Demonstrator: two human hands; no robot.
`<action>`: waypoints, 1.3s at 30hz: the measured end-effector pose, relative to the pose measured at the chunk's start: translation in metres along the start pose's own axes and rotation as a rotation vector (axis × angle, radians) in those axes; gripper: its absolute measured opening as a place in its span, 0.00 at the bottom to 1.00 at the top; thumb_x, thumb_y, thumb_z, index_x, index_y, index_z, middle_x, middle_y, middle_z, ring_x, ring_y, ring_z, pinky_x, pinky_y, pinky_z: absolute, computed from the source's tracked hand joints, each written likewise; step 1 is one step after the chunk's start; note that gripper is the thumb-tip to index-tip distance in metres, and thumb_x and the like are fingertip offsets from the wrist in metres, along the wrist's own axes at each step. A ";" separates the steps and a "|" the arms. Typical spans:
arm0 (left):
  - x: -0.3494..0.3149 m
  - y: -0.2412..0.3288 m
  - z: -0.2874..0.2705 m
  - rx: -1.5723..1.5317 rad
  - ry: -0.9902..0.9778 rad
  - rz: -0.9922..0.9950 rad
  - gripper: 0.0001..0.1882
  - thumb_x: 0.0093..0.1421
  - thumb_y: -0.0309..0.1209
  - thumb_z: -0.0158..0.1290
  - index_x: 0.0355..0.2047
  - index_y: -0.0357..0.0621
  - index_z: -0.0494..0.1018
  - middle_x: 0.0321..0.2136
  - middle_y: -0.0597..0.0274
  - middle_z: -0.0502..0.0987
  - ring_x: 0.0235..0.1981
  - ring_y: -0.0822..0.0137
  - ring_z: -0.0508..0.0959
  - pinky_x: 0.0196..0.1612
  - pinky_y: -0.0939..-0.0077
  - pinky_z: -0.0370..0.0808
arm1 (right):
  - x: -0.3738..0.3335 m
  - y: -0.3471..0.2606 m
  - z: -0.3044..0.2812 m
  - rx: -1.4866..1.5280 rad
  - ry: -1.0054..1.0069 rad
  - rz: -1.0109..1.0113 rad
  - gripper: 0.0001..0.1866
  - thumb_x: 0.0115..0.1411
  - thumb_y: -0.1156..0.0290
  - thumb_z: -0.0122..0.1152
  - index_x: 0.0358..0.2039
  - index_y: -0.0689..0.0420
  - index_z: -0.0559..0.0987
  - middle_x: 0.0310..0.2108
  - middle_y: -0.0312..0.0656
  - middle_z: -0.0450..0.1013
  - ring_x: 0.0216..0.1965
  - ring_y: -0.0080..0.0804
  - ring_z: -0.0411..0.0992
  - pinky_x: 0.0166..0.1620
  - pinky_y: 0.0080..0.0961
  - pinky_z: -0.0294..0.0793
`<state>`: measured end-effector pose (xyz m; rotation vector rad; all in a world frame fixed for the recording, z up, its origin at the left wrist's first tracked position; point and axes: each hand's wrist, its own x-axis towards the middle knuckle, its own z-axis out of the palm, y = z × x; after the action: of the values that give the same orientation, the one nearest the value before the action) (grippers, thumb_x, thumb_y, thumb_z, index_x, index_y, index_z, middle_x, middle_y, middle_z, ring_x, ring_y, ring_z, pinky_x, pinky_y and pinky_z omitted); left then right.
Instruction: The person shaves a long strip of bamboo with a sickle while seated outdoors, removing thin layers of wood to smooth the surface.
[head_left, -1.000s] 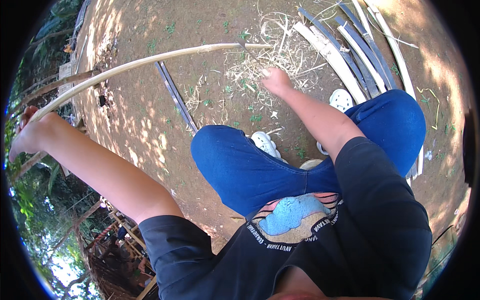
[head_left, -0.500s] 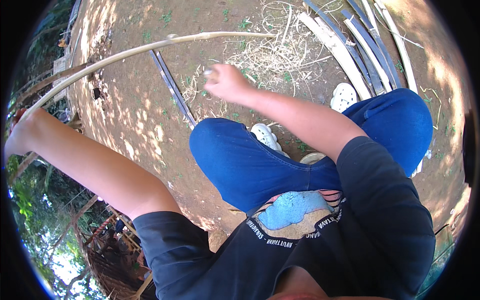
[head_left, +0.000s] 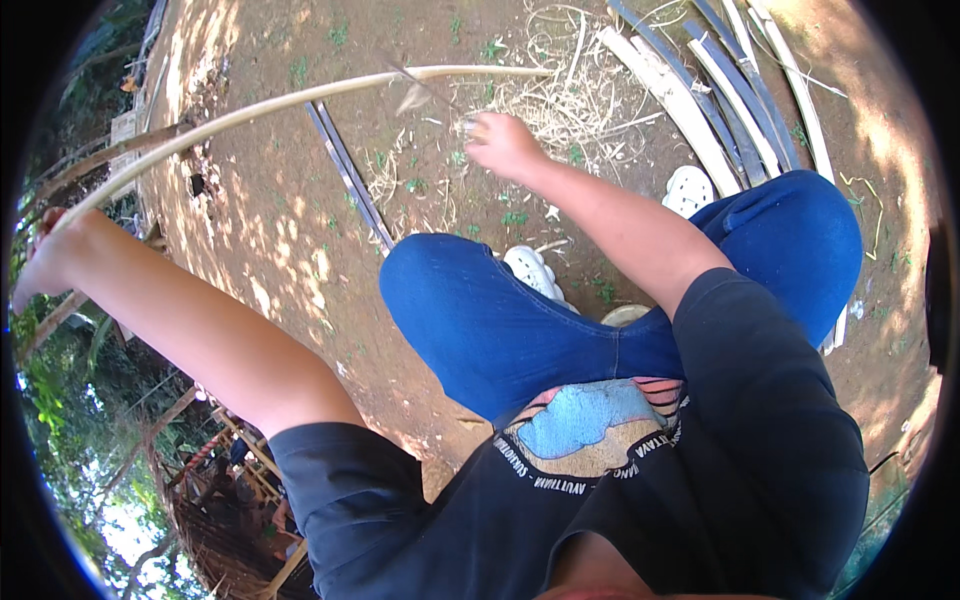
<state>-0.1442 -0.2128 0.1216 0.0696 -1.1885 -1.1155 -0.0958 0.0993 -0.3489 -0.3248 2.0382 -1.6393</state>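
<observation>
A long pale bamboo strip [head_left: 270, 103] arcs from the far left to a pile of shavings. At its left end my left hand [head_left: 50, 245] grips it, arm stretched out and fingers partly hidden at the picture's rim. My right hand [head_left: 508, 147] is closed on the handle of what looks like a knife [head_left: 428, 85], smeared by motion. Its thin dark blade points up and left and crosses the strip in the picture. A pale blurred flake [head_left: 413, 97] shows beside the blade, just below the strip.
Thin curled shavings [head_left: 560, 110] cover the dirt ahead. Several dark and pale split lengths [head_left: 740, 100] lie at the far right. Two dark narrow strips [head_left: 350, 175] lie by my left knee. Wooden rails [head_left: 100, 160] and greenery stand at the left.
My right hand has moved right and slightly up, and the dark blade now shows. The left hand has stayed nearly in place with the strip.
</observation>
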 end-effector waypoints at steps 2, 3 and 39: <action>-0.004 0.004 0.002 -0.009 0.012 -0.009 0.23 0.62 0.50 0.35 0.21 0.45 0.63 0.14 0.63 0.61 0.12 0.64 0.61 0.17 0.66 0.62 | 0.014 0.046 -0.013 -0.045 0.089 0.161 0.17 0.53 0.68 0.62 0.44 0.59 0.79 0.33 0.47 0.79 0.33 0.36 0.78 0.40 0.34 0.78; -0.004 0.003 -0.002 0.007 0.008 -0.013 0.23 0.62 0.50 0.35 0.21 0.45 0.63 0.14 0.63 0.61 0.12 0.64 0.61 0.17 0.66 0.62 | 0.007 0.047 -0.006 -0.020 0.060 0.178 0.18 0.53 0.68 0.62 0.44 0.60 0.79 0.33 0.46 0.79 0.33 0.35 0.78 0.40 0.32 0.78; 0.010 -0.007 -0.012 0.131 0.097 -0.069 0.36 0.62 0.69 0.25 0.20 0.50 0.57 0.11 0.67 0.58 0.10 0.69 0.58 0.17 0.72 0.61 | -0.022 -0.084 0.025 0.093 -0.097 -0.328 0.10 0.54 0.67 0.60 0.34 0.57 0.79 0.22 0.44 0.76 0.25 0.36 0.76 0.31 0.37 0.75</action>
<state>-0.1399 -0.2295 0.1193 0.2646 -1.1777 -1.0818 -0.0740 0.0681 -0.2671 -0.7220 1.9048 -1.8622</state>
